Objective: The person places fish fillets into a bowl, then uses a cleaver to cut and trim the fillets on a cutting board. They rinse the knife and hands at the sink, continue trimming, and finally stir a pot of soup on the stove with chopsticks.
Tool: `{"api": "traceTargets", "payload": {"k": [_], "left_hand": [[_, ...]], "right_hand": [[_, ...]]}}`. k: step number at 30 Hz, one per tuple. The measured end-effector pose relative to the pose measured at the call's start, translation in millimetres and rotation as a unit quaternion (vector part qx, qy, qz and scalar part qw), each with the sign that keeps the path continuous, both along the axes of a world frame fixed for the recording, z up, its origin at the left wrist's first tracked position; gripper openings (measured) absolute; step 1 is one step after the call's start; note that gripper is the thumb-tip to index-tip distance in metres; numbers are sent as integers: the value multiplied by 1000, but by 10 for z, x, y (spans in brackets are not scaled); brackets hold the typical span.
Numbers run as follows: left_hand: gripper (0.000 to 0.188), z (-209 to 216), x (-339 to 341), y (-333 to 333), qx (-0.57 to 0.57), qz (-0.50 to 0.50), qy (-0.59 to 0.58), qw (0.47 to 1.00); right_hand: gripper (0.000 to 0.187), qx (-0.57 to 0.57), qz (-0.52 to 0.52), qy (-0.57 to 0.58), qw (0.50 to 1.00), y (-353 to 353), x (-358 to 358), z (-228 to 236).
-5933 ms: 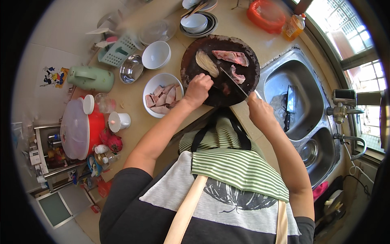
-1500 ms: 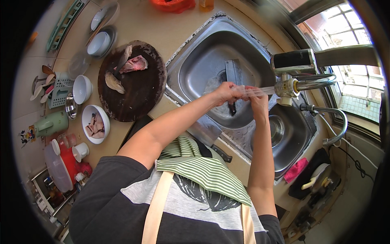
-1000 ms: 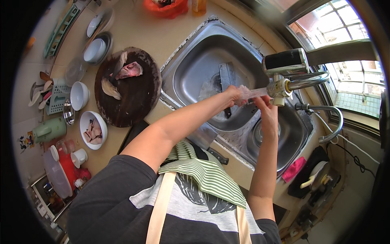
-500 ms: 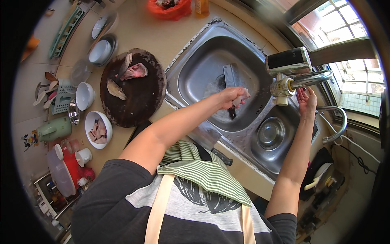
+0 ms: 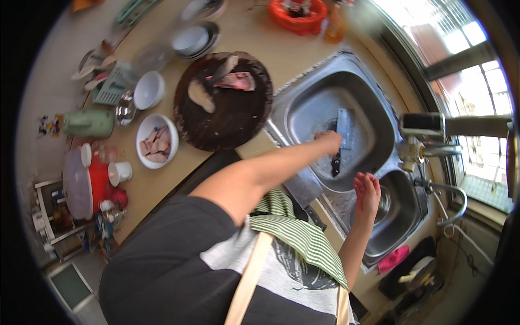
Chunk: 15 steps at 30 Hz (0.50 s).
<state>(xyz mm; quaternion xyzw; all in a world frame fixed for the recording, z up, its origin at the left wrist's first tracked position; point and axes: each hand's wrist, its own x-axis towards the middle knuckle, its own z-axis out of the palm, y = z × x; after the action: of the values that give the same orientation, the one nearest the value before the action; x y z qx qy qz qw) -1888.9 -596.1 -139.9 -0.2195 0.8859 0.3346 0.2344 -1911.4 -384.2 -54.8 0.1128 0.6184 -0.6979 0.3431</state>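
Observation:
My left hand [image 5: 328, 143] reaches over the large sink basin [image 5: 301, 108], beside the cleaver [image 5: 343, 129] lying in it with its dark handle toward me. Its fingers look closed, but blur and the back of the hand hide what they hold. Near the divider between the basins, my right hand [image 5: 367, 187] is raised, its fingers apart and loosely curled with nothing in them. On the round dark chopping board [image 5: 222, 122] lie a pink piece of raw fish or meat [image 5: 238, 81], a pale piece [image 5: 201, 96] and a knife-like blade [image 5: 223, 69].
A white bowl of raw pieces [image 5: 157, 142] stands left of the board. More bowls [image 5: 190, 40], a green jug [image 5: 89, 123] and a utensil holder [image 5: 116, 84] line the wall. The tap [image 5: 414, 154] rises behind the small basin [image 5: 403, 214]. A red bag [image 5: 298, 19] sits at the back.
My right hand has come away from the tap toward the divider. The pale piece seen in my left hand no longer shows. My view has turned, so the counter appears shifted right.

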Motion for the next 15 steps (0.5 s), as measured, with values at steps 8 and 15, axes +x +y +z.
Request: {"api": "traceTargets", "payload": {"k": [8,15], "left_hand": [[23,252,890,-420,62,281,407,867],[27,710,2555,-1482,-9,588,465,662]], "right_hand": [[16,277,420,342,794,-159,786,102],[38,308,535,400,677,193,1171,-91]]}}
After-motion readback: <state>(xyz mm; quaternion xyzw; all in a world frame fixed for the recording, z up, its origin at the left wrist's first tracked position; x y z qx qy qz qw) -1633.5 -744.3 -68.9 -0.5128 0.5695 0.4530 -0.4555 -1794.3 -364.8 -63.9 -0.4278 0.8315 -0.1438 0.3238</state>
